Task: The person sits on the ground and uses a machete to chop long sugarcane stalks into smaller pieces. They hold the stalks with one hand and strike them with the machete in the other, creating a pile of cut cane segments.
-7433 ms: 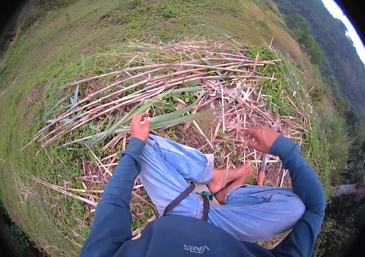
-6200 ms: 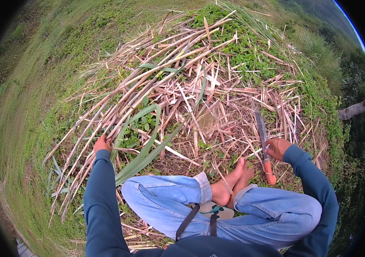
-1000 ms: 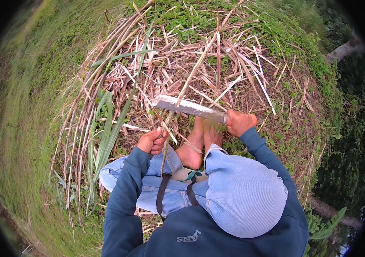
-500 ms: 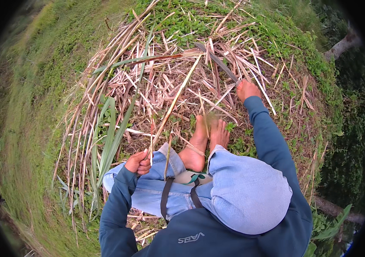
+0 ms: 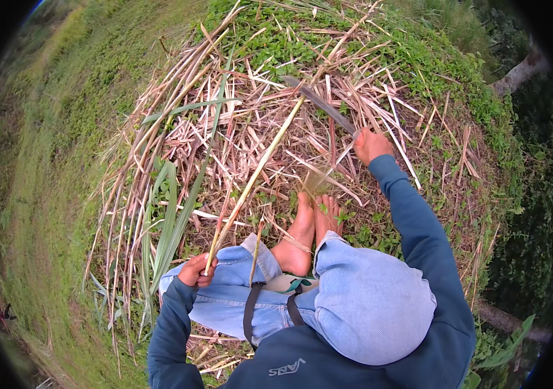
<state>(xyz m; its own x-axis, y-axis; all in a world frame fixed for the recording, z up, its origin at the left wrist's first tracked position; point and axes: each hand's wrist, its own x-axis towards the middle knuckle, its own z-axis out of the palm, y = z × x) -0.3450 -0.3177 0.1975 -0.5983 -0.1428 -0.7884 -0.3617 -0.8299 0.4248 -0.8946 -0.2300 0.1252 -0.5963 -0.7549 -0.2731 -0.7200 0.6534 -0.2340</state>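
A: Two hands engaged. What does each one grip?

B: My left hand (image 5: 197, 270) is closed around the near end of a pale cane stalk (image 5: 260, 168), which runs toward 1 o'clock. My right hand (image 5: 371, 144) is clenched on the long blade (image 5: 318, 103), angled toward 11 o'clock, crossing the stalk's far end.

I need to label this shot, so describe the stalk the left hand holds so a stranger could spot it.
Find the heap of dry stalks on the grass. The long pale stalk rises from the left hand by the knee diagonally toward the blade. It alone is lifted off the pile.
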